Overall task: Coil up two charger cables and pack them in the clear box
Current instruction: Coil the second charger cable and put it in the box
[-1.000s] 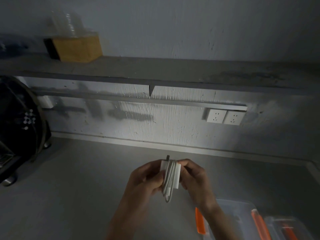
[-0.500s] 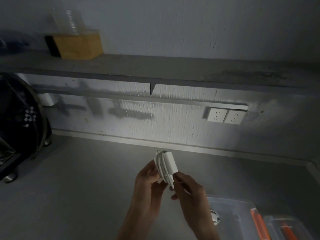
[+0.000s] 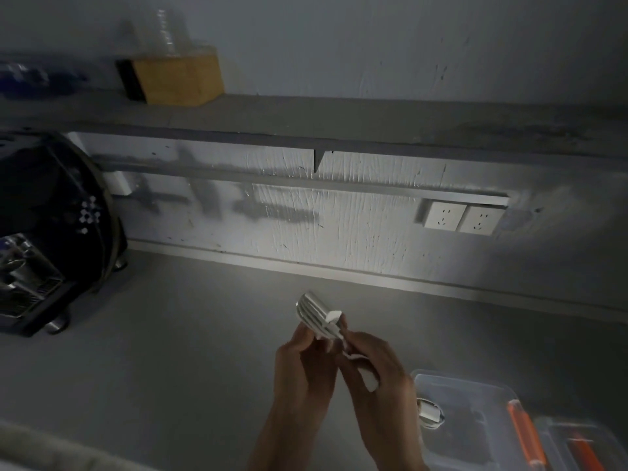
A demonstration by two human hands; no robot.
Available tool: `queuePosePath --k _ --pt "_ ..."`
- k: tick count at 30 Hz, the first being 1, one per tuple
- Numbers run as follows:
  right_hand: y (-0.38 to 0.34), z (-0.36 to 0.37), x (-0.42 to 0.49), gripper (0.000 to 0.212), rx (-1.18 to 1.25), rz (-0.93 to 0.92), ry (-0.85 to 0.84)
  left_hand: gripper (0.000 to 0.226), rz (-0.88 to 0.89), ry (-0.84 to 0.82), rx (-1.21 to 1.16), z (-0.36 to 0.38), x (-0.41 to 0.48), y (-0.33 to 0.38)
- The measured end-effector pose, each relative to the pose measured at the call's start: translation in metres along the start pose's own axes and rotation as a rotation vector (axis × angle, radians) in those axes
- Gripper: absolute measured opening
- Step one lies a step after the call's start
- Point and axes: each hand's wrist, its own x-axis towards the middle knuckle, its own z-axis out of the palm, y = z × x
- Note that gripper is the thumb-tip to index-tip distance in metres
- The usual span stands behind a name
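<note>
1. 6 o'clock, nearest me: both forearms come up from the bottom edge. The left hand (image 3: 302,365) has its fingers curled round the lower end of the white charger cable (image 3: 317,316).
2. The cable is wound in tight loops into a compact bundle. It sticks out of the fist toward 12 o'clock, tilted a little to 11, and is held above the counter.
3. The right hand (image 3: 377,372) sits at 3 o'clock of the left, touching it. Thumb and fingertips pinch the loose white tail at the bundle's foot, and the other fingers are curled. I can't identify the pale patch in the palm.
4. 4 o'clock: the clear box (image 3: 465,380) rests on the counter just beside the right wrist. A second coiled cable (image 3: 429,414) lies inside against its left wall, partly hidden by that wrist. An orange latch (image 3: 525,433) runs along its right side.
5. 5 o'clock corner: another clear container (image 3: 577,433) with an orange part, cut by the frame. I can't tell whether it is a lid or a box.
6. Grey counter (image 3: 170,351), dim, brighter toward the wall.
7. 9 o'clock: black appliance (image 3: 51,215) on metal feet.
8. 3 o'clock, back wall: a pair of white sockets (image 3: 462,217) under a rail.
9. 12 o'clock: grey shelf (image 3: 339,120). At 11 on it stands a yellow-brown box (image 3: 180,79) with blurred clear plastic items (image 3: 163,32) on top.
</note>
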Motion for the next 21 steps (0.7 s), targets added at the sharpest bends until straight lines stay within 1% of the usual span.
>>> queuePosePath --k 2,4,7,9,10,11,13,14,16,18,19,21 --pt "0.001 0.003 -0.003 0.032 -0.082 -0.076 0.034 0.041 -0.052 0.022 0.004 0.000 -0.003 0.002" --pt "0.001 0.004 -0.005 0.027 -0.127 -0.129 0.095 0.034 -0.117 0.044 -0.066 -0.003 -0.003 -0.002" --pt "-0.001 0.005 -0.008 0.028 -0.075 -0.150 0.180 0.032 -0.156 0.031 -0.154 -0.003 -0.007 -0.006" --pt "-0.001 0.005 -0.009 0.026 -0.042 -0.181 0.198 0.035 -0.163 0.031 -0.120 0.000 -0.010 -0.006" --pt "0.000 0.005 -0.008 0.022 -0.032 -0.211 0.190 0.036 -0.168 0.033 -0.115 -0.001 -0.011 -0.007" --pt "0.002 0.004 -0.008 0.017 -0.020 -0.242 0.173 0.036 -0.173 -0.003 -0.110 0.000 -0.013 -0.007" --pt "0.007 0.001 -0.008 0.010 -0.004 -0.299 0.150 0.031 -0.136 -0.044 -0.083 0.001 -0.017 -0.006" --pt "0.009 -0.001 -0.008 0.010 0.010 -0.307 0.152 0.030 -0.110 -0.044 -0.060 -0.001 -0.014 -0.006" --pt "0.010 -0.007 -0.005 0.016 0.083 -0.252 0.164 0.033 -0.136 -0.059 -0.120 -0.005 -0.011 -0.007" --pt "0.009 -0.014 -0.001 0.020 0.144 -0.202 0.134 0.036 -0.177 -0.038 -0.150 -0.007 -0.009 -0.006" --pt "0.010 -0.017 0.001 0.020 0.138 -0.208 0.110 0.036 -0.181 -0.032 -0.111 -0.006 -0.010 -0.006" --pt "0.011 -0.021 0.002 0.019 0.108 -0.229 0.064 0.034 -0.130 -0.057 -0.034 -0.005 -0.013 -0.007"
